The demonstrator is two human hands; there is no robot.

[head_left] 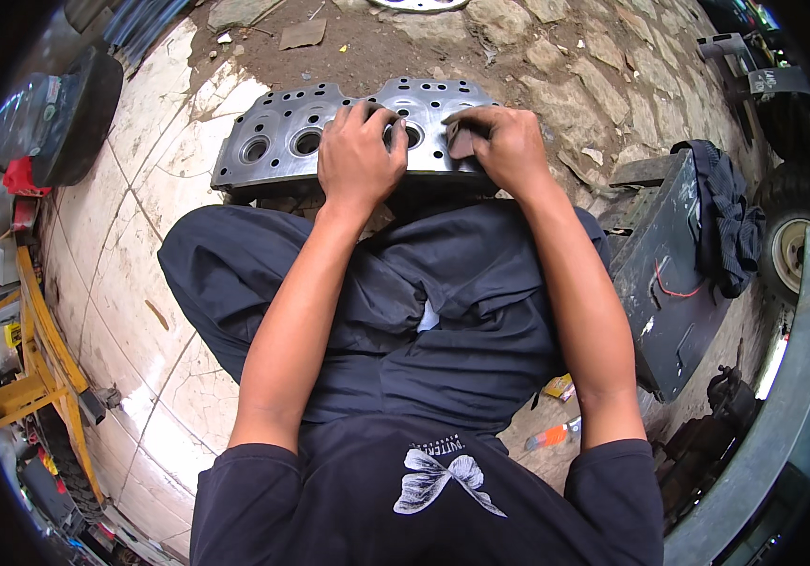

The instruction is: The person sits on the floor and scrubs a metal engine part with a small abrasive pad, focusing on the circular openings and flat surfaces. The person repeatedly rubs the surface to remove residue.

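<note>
A silvery cylinder head (278, 123) with round ports and many bolt holes lies flat in front of my crossed legs. My left hand (358, 165) rests on its middle, fingers bent and thumb apart, beside a port; nothing shows in its grasp. Toward the right end, my right hand (511, 149) is closed on a small brownish piece of sandpaper (462, 142), pressed against the metal face. The fingertips of that hand look dark with grime. Part of the head's surface is hidden beneath both hands.
Cracked pale tiles (155, 198) spread to my left, stone paving (594, 85) ahead and right. A dark metal box (674, 302) with a cloth (721, 226) over it stands right. A yellow frame (47, 368) is at left. An orange-and-clear item (551, 436) lies by my right elbow.
</note>
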